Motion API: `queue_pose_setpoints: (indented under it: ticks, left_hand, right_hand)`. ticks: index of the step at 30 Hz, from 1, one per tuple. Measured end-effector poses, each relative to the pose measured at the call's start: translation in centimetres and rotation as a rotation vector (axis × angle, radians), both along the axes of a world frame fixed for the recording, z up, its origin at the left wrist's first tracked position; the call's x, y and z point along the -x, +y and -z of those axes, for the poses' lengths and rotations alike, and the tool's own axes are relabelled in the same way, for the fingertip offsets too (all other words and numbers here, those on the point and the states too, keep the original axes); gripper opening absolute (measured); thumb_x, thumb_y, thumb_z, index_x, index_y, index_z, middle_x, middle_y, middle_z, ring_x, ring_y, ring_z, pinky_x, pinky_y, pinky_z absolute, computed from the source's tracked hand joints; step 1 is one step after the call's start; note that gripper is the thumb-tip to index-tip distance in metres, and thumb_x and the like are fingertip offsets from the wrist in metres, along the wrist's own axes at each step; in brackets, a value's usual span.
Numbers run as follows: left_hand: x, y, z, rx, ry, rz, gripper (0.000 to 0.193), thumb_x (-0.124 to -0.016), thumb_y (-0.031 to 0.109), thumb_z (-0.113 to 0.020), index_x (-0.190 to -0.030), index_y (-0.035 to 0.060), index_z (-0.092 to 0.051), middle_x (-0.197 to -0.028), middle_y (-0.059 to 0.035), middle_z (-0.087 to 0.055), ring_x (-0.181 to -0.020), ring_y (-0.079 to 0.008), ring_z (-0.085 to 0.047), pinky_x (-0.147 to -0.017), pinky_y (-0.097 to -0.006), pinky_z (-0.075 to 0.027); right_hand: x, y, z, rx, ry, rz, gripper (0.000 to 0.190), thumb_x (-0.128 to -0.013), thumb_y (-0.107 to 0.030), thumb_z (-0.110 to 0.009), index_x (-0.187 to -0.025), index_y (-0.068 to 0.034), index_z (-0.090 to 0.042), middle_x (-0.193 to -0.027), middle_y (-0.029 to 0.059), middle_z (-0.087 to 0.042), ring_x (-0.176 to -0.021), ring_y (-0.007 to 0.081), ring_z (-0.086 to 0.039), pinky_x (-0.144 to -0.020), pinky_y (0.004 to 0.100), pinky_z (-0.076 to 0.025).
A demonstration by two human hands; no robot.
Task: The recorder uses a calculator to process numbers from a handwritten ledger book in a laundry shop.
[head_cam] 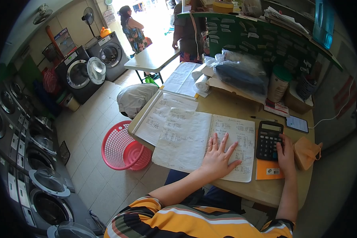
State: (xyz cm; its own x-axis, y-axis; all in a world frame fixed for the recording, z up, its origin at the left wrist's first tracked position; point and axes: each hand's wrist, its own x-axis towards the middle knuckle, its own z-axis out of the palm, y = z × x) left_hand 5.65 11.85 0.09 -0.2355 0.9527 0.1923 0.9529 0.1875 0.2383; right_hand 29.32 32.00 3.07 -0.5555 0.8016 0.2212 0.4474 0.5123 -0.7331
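Observation:
My left hand (pixel 221 157) rests flat, fingers spread, on the right page of an open spiral notebook (pixel 181 142) with handwriting on both pages. At the right, my right hand (pixel 285 153) lies against the edge of a black desk calculator (pixel 269 139), its fingers over the keys at that side. Under the calculator's lower part shows an orange notebook (pixel 266 172) with a barcode sticker. A pen (pixel 264 118) lies just above the calculator. Right of my right hand sits a tied orange plastic bag (pixel 308 151) around a boxy thing.
A smartphone (pixel 297 123) with a lit screen lies on the desk (pixel 241 104), a white cable beside it. Farther back are a bagged dark bundle (pixel 241 74) and a green-lidded jar (pixel 279 83). A pink basket (pixel 126 145) stands on the floor; washing machines (pixel 80 71) line the left. Two people stand beyond.

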Motion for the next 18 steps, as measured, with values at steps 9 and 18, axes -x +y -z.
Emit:
queue_pose_setpoints:
  ticks: [9, 18]
  left_hand:
    - [-0.04, -0.1, -0.1, 0.01, 0.0, 0.005, 0.076, -0.101, 0.068, -0.042, -0.158, 0.0185, -0.041, -0.166, -0.0296, -0.022, -0.149, -0.0626, -0.014, -0.123, -0.0643, -0.013]
    - [-0.07, -0.06, -0.03, -0.003, -0.018, 0.007, 0.076, -0.101, 0.068, -0.042, -0.158, 0.018, -0.042, -0.165, -0.0301, -0.023, -0.149, -0.063, -0.015, -0.123, -0.0647, -0.013]
  right_hand:
    - [-0.23, 0.34, 0.51, -0.097, -0.082, 0.003, 0.046, -0.106, -0.024, -0.054, -0.145, 0.0, -0.05, -0.145, 0.0206, -0.051, -0.133, 0.0351, -0.052, -0.112, 0.0398, -0.042]
    - [-0.25, 0.29, 0.47, -0.103, -0.101, 0.005, 0.047, -0.106, -0.025, -0.056, -0.146, 0.0, -0.051, -0.145, 0.0207, -0.05, -0.134, 0.0359, -0.051, -0.113, 0.0404, -0.041]
